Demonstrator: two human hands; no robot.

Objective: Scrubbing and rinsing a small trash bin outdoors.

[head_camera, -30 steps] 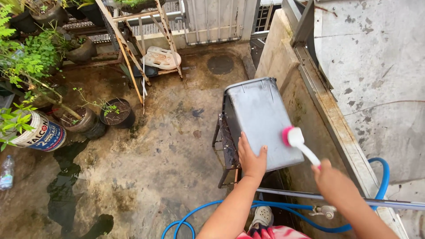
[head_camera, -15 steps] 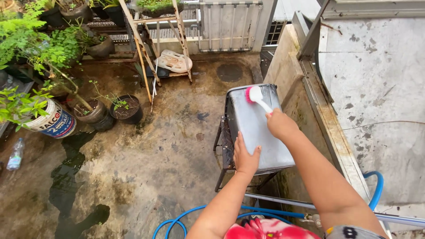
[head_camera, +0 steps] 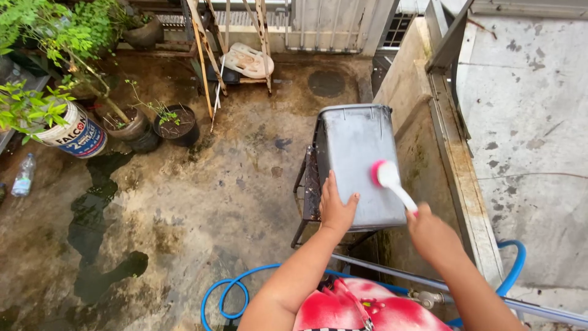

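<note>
A grey rectangular plastic bin (head_camera: pixel 355 153) lies on its side on a dark metal stand (head_camera: pixel 309 187) next to a concrete wall. My left hand (head_camera: pixel 335 208) presses flat on the bin's near edge, steadying it. My right hand (head_camera: pixel 432 233) grips the white handle of a scrub brush (head_camera: pixel 387 176), whose pink-rimmed head rests on the bin's right side, near the middle.
A blue hose (head_camera: pixel 229 294) curls on the wet concrete floor below the stand. Potted plants (head_camera: pixel 131 125), a painted bucket (head_camera: pixel 76 135) and a plastic bottle (head_camera: pixel 23 175) stand at the left. A wooden ladder frame (head_camera: pixel 208 55) leans at the back. A metal pipe (head_camera: pixel 429 288) crosses near my body.
My right hand pulled the brush back from the bin's far end to its middle right. My left hand stayed on the near edge.
</note>
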